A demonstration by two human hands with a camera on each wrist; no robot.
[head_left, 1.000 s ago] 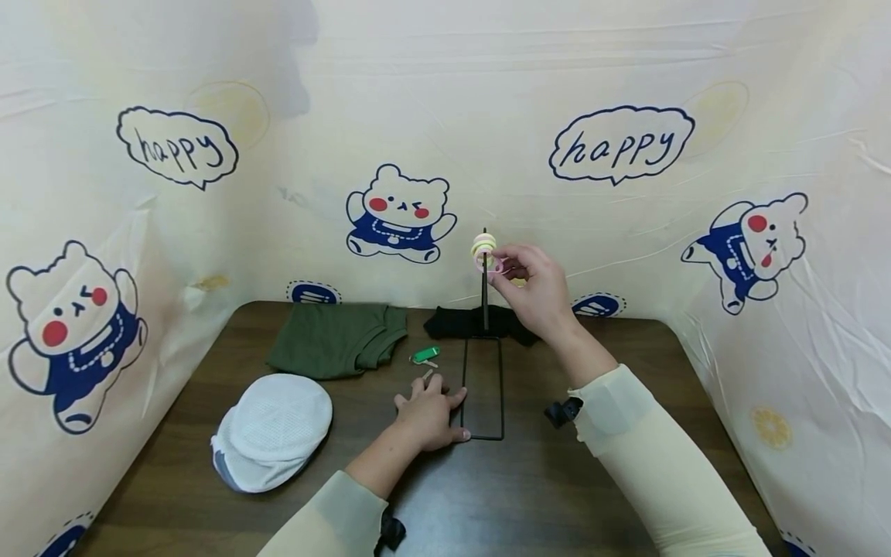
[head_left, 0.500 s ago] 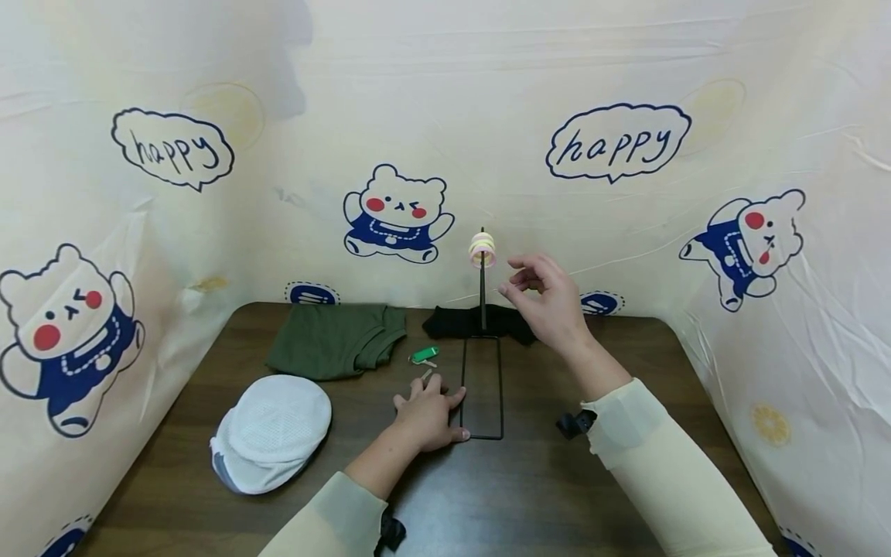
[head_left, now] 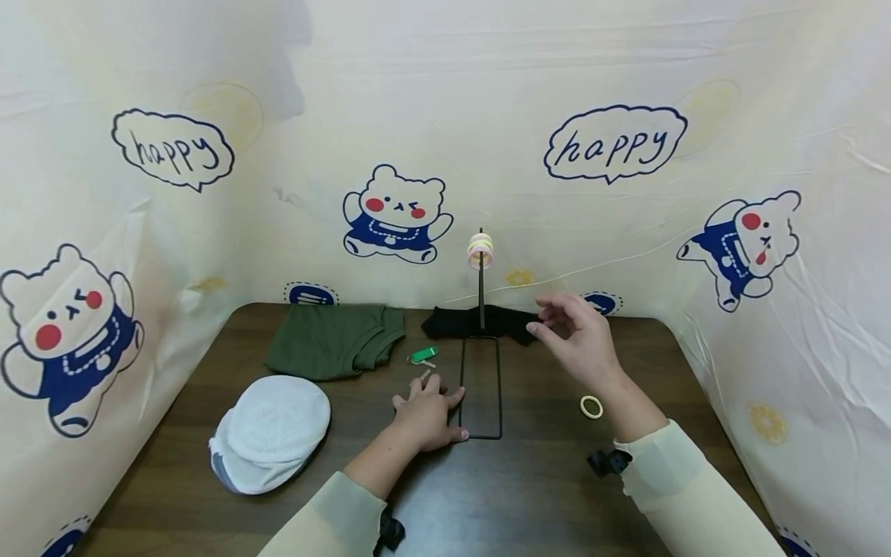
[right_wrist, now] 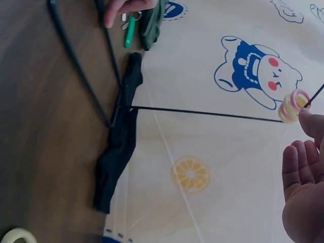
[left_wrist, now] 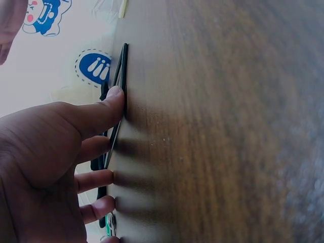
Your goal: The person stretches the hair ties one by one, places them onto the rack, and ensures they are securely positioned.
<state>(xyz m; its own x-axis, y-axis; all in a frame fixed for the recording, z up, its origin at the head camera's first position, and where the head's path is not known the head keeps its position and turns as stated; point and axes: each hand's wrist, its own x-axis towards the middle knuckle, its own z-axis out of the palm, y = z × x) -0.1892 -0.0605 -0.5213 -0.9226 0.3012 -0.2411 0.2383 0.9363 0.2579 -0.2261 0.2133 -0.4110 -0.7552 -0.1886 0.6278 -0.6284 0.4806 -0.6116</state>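
A black wire stand [head_left: 500, 387] with a rectangular base and a tall upright rests on the table. Several pink and yellow rings [head_left: 480, 249] hang together near its top. My left hand [head_left: 426, 416] lies at the base's left side; its thumb [left_wrist: 114, 96] touches the wire while the other fingers spread onto the tabletop. Raised to the right of the stand, my right hand [head_left: 579, 340] holds nothing, its fingers loosely bent. A single pale yellow ring [head_left: 583, 408] lies on the table below that hand, and part of it shows in the right wrist view.
Behind the stand lies a black cloth [head_left: 445, 322]. A folded dark green garment [head_left: 327, 340] and a white cap [head_left: 278, 422] are on the left. Keys with a green tag [head_left: 423, 355] lie just beyond my left hand. A printed cloth backdrop [head_left: 501, 93] encloses the table.
My right hand let go of a pink ring, which now hangs with the others on the stand. It then moved right and down, uncovering the yellow ring. My left hand stayed put.
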